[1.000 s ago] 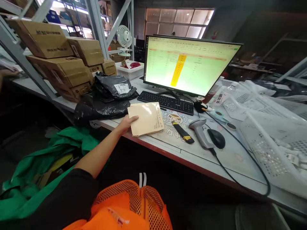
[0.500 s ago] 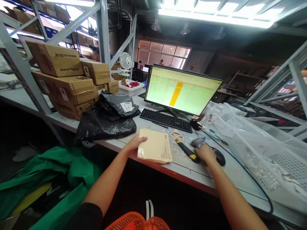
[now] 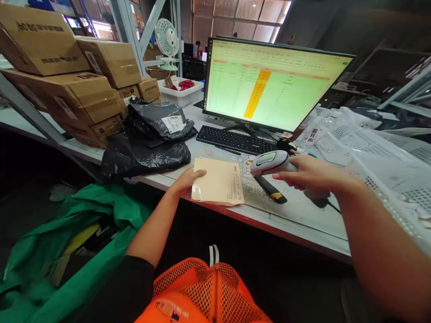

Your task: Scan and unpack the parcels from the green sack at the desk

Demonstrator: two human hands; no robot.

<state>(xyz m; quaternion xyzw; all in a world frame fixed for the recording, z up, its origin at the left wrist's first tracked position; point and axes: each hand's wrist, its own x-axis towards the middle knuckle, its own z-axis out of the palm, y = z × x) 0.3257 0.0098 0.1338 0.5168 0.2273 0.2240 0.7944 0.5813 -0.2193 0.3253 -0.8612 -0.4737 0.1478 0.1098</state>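
Observation:
My left hand [image 3: 189, 180] grips the left edge of a flat tan envelope [image 3: 217, 181], thumb on top and fingers out of sight beneath. The envelope lies at the table's front edge, with a printed strip down its right side. My right hand [image 3: 308, 172] is wrapped round a grey barcode scanner [image 3: 271, 162], raised above the table, its head pointing left toward the envelope. Below the scanner lies a black and yellow box cutter [image 3: 272, 190]. A cable trails from the scanner's handle.
Behind stand a black keyboard [image 3: 235, 140] and a lit monitor [image 3: 269, 85]. Black plastic parcels [image 3: 148, 152] and stacked cardboard boxes [image 3: 63, 94] occupy the left. White perforated baskets [image 3: 390, 166] are at the right. A green sack [image 3: 111, 220] sits below the table at left.
My right hand has lifted the scanner off the table and turned its head to the left. My left hand keeps its hold on the envelope. The view has tilted down and come closer.

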